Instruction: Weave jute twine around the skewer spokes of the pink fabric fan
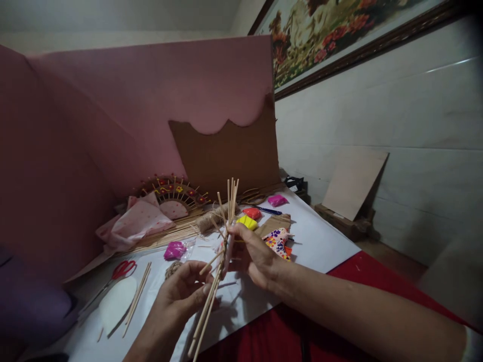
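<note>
A frame of thin wooden sticks (206,322) stands tilted in front of me, its ends fanning out at top and bottom. My right hand (251,254) pinches it at the middle, where the sticks cross and a pale flat piece (228,249) shows edge-on. Lower down, my left hand (186,291) closes about the same sticks, its thumb against them and some fingertips hidden behind. One short stick juts out toward the left fingers. Behind the left hand lies a coil of twine (172,270), partly covered.
Red-handled scissors (124,270), a white disc (118,300) and loose sticks (138,296) lie at left. Behind are a twine roll (215,218), a decorated fan-shaped piece (175,193), pink cloth (143,221) and coloured clay packets (247,222). Patterned fabric (278,242) lies right.
</note>
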Motion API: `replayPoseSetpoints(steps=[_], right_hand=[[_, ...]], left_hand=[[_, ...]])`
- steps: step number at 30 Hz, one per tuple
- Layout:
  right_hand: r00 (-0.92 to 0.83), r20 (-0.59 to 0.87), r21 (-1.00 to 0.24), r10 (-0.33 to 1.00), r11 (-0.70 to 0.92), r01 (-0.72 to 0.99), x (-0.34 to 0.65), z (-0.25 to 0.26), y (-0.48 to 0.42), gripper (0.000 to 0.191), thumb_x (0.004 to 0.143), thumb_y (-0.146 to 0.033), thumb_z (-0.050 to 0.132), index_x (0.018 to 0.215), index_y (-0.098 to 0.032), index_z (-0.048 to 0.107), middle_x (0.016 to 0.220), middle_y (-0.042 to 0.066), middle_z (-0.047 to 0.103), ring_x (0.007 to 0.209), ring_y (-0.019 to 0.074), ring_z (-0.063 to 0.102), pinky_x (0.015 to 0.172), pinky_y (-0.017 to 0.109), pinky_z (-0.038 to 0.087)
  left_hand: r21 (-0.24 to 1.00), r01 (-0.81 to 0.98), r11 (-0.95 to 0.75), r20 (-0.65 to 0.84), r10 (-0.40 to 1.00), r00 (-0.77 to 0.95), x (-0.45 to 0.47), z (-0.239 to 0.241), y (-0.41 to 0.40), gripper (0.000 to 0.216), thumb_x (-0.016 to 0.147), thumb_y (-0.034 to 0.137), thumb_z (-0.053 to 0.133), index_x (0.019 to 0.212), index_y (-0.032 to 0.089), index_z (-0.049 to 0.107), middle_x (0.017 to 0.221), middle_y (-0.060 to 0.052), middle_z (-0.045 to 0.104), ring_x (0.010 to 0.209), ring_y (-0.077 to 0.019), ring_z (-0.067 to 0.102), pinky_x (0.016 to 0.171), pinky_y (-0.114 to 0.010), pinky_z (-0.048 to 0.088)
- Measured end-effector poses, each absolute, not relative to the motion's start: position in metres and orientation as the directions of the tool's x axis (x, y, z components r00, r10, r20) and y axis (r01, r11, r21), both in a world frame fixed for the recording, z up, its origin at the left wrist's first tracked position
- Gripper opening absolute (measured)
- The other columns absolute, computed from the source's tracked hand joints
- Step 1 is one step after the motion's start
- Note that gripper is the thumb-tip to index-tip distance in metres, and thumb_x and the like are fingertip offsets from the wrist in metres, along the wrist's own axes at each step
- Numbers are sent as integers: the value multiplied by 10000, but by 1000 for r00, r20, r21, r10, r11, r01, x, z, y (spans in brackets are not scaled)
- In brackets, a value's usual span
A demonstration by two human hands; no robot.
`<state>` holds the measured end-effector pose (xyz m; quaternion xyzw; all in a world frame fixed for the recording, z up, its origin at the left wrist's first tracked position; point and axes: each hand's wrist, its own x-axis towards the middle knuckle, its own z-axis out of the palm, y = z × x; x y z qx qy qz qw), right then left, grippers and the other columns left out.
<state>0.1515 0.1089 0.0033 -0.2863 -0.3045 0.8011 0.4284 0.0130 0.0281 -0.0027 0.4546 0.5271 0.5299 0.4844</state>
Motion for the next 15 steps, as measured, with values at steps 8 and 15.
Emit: replayPoseSetpoints(steps=[8, 15], right_hand=[[-452, -163, -767, 877, -401, -500, 150, -1, 107, 195, 682, -349, 509, 647, -160, 535, 564, 0, 568, 480, 134, 512, 510, 315, 456], [-472, -149, -788, 869, -392, -474, 148, -4, 105, 171, 665, -333, 517, 637, -165, 514, 521, -21, 539, 456, 126, 501, 501, 314, 455]], left_hand=[[1000, 29, 1, 6, 971, -237, 23, 14, 17, 278, 623, 275, 700, 877, 180, 639, 793, -44, 661, 730, -188, 597, 599, -248, 453], [979, 196, -51, 106, 955, -279, 15, 11, 18, 179, 606, 316, 716, 694, 161, 702, 679, -43, 682, 659, -177, 584, 606, -243, 443]])
